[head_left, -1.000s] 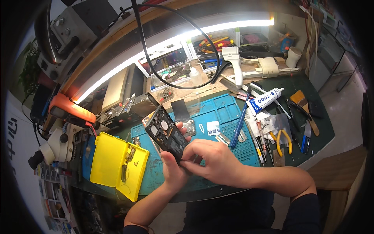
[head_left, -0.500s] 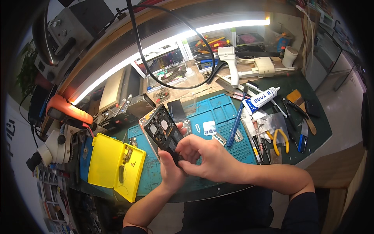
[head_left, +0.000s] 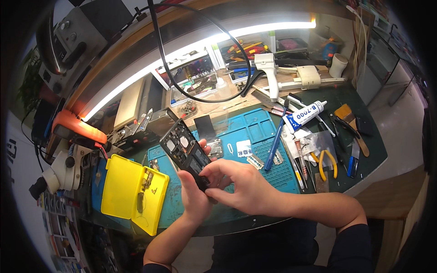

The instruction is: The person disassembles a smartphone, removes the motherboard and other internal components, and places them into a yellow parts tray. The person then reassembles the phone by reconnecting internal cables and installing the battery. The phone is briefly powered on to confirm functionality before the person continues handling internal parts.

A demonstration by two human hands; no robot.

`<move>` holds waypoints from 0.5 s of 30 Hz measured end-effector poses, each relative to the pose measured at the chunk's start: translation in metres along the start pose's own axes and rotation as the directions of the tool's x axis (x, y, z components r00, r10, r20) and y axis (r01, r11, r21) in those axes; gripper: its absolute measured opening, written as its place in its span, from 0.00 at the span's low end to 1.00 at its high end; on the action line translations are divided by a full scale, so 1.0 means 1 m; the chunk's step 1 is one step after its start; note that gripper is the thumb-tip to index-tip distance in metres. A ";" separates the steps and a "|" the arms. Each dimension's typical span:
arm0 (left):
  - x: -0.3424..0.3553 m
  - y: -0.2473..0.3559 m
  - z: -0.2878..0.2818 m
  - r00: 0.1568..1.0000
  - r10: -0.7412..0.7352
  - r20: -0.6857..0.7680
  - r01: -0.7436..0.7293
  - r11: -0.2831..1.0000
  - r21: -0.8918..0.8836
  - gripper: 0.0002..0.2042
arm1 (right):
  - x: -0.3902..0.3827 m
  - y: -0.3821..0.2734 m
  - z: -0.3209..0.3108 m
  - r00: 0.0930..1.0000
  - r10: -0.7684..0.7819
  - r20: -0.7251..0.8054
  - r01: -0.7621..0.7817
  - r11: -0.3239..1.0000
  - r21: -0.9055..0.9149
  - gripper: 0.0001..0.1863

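Note:
An opened smartphone (head_left: 185,148), its dark insides and circuit parts exposed, is held tilted above the blue work mat. My left hand (head_left: 195,198) grips it from below and behind, with the thumb along the near side and fingertips showing at the far edge. At the phone's lower end my right hand (head_left: 248,186) is closed, index finger and thumb against a dark part there. What lies between those two fingertips is too small and covered to make out. A yellow case (head_left: 123,184) lies unfolded left of my hands, with small phone parts in its right half.
On the blue mat (head_left: 248,125) lie a SIM pin (head_left: 230,149), razor blades (head_left: 255,162) and a blue-handled tool (head_left: 276,144). To the right are a glue tube (head_left: 306,116) and yellow-handled pliers (head_left: 327,164). A black cable (head_left: 159,50) loops overhead; an orange meter (head_left: 79,127) stands left.
The phone has shifted slightly left and turned in my left hand, its face showing more. My right fingers stay at its lower end. The yellow case appears slightly further left.

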State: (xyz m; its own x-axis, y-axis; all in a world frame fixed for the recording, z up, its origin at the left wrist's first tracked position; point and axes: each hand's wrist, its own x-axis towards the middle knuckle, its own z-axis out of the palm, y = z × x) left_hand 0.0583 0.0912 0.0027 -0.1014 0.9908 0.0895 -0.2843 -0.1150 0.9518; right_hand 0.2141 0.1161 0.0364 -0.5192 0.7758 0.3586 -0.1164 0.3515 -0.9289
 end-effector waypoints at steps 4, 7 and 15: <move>-0.002 0.006 0.006 0.999 -0.034 -0.017 0.033 0.998 -0.062 0.45 | 0.000 0.000 0.002 1.000 0.007 -0.019 -0.006 1.000 0.010 0.17; -0.001 0.004 0.007 0.999 -0.043 -0.014 0.042 0.997 -0.066 0.45 | 0.000 -0.002 -0.001 0.995 0.096 0.009 -0.096 0.995 0.032 0.16; -0.004 0.011 0.011 0.994 -0.095 0.061 0.102 0.986 -0.134 0.45 | 0.002 0.004 -0.001 0.988 0.138 0.064 -0.139 0.990 0.017 0.19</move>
State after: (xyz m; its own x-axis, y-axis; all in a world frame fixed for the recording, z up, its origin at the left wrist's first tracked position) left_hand 0.0660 0.0864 0.0159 -0.0158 0.9997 0.0162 -0.4180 -0.0214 0.9082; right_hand 0.2138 0.1198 0.0340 -0.5834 0.7817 0.2204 -0.0573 0.2311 -0.9712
